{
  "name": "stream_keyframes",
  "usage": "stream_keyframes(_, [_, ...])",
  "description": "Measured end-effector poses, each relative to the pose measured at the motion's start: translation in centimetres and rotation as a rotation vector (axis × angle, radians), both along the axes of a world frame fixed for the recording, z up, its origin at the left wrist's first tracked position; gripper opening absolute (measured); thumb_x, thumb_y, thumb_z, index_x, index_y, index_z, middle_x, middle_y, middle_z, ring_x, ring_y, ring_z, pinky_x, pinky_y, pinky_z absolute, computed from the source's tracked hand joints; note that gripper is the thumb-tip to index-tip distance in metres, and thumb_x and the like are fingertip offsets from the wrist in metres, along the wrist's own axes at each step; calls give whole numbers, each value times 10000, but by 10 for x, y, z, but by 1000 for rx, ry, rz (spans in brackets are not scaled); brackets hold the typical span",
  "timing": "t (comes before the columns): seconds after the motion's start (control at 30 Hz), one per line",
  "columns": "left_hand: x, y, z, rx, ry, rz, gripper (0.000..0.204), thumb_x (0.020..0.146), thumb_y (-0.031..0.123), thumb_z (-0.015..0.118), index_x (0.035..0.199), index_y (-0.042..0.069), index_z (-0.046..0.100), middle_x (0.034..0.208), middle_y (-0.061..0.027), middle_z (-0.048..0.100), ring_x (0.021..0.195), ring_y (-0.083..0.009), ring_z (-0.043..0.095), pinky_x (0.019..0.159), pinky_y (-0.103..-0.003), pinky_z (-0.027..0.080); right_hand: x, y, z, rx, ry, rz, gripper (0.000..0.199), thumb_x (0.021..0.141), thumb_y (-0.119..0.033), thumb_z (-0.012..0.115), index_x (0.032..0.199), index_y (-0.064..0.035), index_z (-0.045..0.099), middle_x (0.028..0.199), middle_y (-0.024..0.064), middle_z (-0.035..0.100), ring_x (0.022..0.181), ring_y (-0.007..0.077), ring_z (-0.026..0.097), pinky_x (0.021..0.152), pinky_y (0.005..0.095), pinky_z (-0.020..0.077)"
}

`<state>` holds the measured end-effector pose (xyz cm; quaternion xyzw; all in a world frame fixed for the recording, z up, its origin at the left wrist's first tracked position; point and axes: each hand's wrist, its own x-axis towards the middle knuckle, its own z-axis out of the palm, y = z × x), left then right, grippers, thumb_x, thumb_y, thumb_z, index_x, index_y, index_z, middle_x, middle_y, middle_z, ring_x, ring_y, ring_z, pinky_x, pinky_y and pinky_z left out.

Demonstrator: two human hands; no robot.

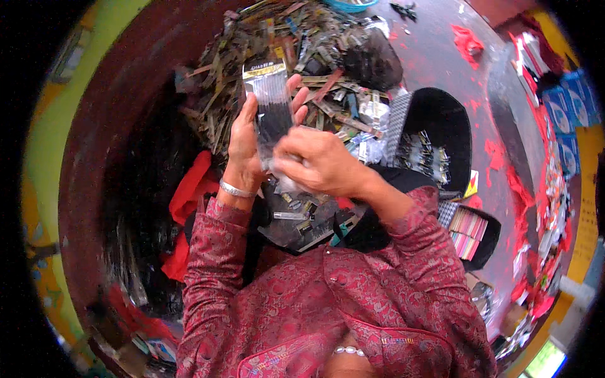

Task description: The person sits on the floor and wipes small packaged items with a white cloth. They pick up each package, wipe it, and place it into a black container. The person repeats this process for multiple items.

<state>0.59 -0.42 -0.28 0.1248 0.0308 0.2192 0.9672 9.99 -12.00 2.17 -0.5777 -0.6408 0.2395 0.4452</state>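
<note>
A slim clear plastic packet (272,104) lies along the palm of my left hand (242,142). My thumb presses its left edge and the fingertips curl round its right side. Inside are several thin sticks with pale shafts and dark lower ends; a yellow and black printed band crosses the top. At the packet's lower end is my right hand (318,160), its fingers closed and slightly blurred by motion. Whatever they pinch there is hidden. Below both hands, a dark surface (296,236) carries loose small clear packets and a whitish, blurred piece of plastic.
A large heap of narrow packets (246,60) spreads beyond my hands. To the right stand a black bin (457,120) holding small packets and a smaller black container (488,242) with striped coloured cards. Red cloth (189,189) lies left; red scraps (466,44) dot the floor.
</note>
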Motion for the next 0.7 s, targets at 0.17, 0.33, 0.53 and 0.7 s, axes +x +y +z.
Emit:
stream_keyframes(0.17, [-4, 5, 10, 12, -7, 29, 577, 924, 404, 308, 1355, 34, 208, 1375, -159, 298, 1228, -291, 363, 966, -448, 373, 47, -3, 8, -172, 517, -198, 186, 810, -184, 578, 832, -7, 630, 721, 43, 616, 670, 90, 547, 624, 250, 444])
stream_keyframes(0.33, [1, -6, 8, -65, 78, -128, 670, 864, 464, 442, 1353, 53, 238, 1299, -139, 406, 1022, -342, 545, 871, -506, 436, 66, 6, 15, 41, 833, -484, 171, 829, -170, 572, 812, -7, 619, 733, 32, 614, 676, 77, 550, 610, 245, 449])
stream_keyframes(0.53, [-3, -17, -20, -54, 157, -190, 427, 889, 352, 454, 1187, 45, 461, 1153, -123, 528, 1018, -264, 547, 875, -409, 457, 32, 15, 9, 391, -151, -395, 128, 731, -179, 630, 774, -65, 591, 741, 85, 554, 657, 270, 575, 580, 347, 468])
stream_keyframes(0.7, [0, -28, -11, -97, 259, -220, 418, 909, 359, 419, 1158, 29, 480, 1125, -117, 553, 986, -236, 569, 820, -370, 494, 48, 27, -10, 294, -565, -668, 122, 771, -220, 594, 794, -101, 586, 780, 54, 547, 656, 264, 573, 502, 345, 458])
